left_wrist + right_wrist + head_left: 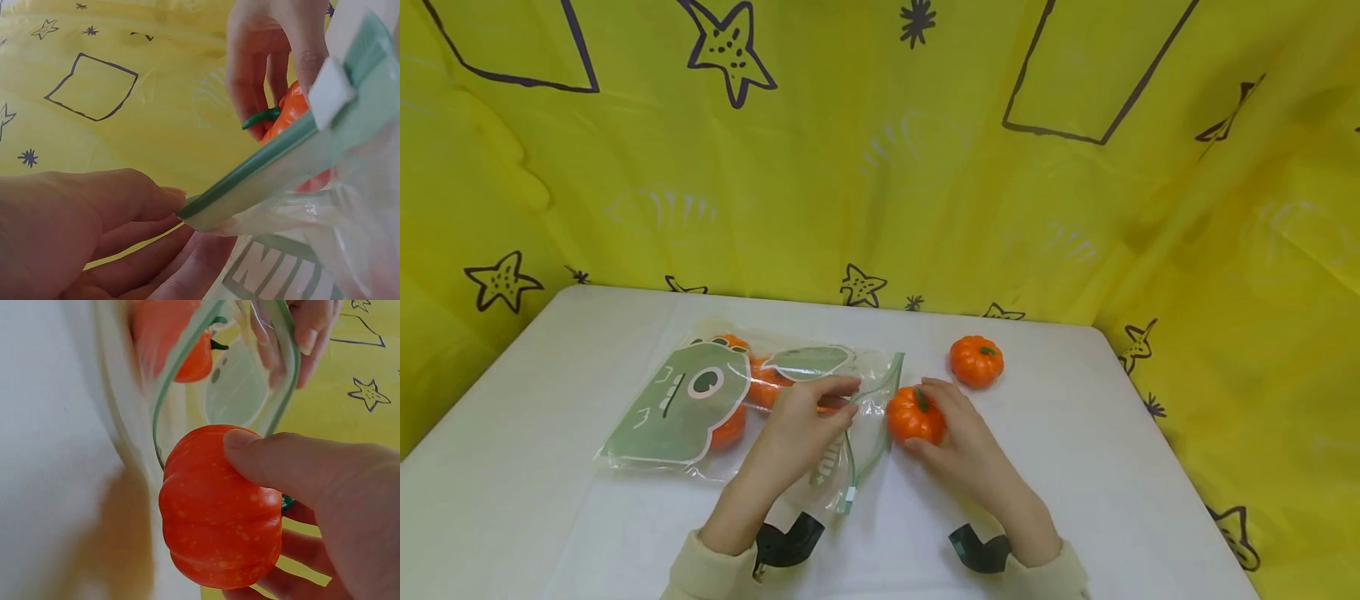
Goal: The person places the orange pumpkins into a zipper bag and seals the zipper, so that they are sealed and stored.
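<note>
A clear zip bag [673, 412] with a green one-eyed monster print lies on the table, several orange pumpkins [178, 344] inside it. At its mouth my left hand [801, 429] pinches the green zip edge [250, 165] between thumb and fingers, and the mouth gapes in the right wrist view. My right hand [966, 442] grips a small orange toy pumpkin [219, 512] with a green stem, thumb on one side and fingers on the other. That pumpkin is right at the bag's opening. A white slider [332, 94] sits at one end of the zip.
Another orange pumpkin [976, 360] stands on the white table [1075, 467], behind and right of my right hand. Yellow cloth [820, 183] with black drawings hangs behind the table and along its sides. Dark wrist mounts [790, 542] show near both sleeves.
</note>
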A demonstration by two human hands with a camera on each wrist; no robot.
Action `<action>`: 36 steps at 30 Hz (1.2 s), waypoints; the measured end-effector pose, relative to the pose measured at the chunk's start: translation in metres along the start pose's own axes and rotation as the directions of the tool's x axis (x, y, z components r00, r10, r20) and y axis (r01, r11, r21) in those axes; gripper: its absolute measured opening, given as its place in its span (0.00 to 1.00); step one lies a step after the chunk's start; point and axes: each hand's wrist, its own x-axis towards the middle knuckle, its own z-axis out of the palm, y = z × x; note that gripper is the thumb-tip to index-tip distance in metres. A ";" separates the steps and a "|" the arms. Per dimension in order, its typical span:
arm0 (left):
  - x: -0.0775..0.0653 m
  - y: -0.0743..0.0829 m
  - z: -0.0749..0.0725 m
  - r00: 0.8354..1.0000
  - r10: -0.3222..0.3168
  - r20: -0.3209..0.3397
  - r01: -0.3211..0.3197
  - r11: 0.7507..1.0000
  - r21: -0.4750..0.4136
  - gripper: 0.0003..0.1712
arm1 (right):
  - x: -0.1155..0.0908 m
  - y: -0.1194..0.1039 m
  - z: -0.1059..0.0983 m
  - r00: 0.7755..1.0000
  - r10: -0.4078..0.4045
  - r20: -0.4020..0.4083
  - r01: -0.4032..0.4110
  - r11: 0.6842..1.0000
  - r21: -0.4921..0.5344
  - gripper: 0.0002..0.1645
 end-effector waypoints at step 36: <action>-0.002 0.009 0.004 0.996 0.087 -0.010 -0.086 0.995 0.048 0.17 | 0.003 0.002 0.031 0.997 -0.074 -0.038 0.073 0.997 -0.034 0.32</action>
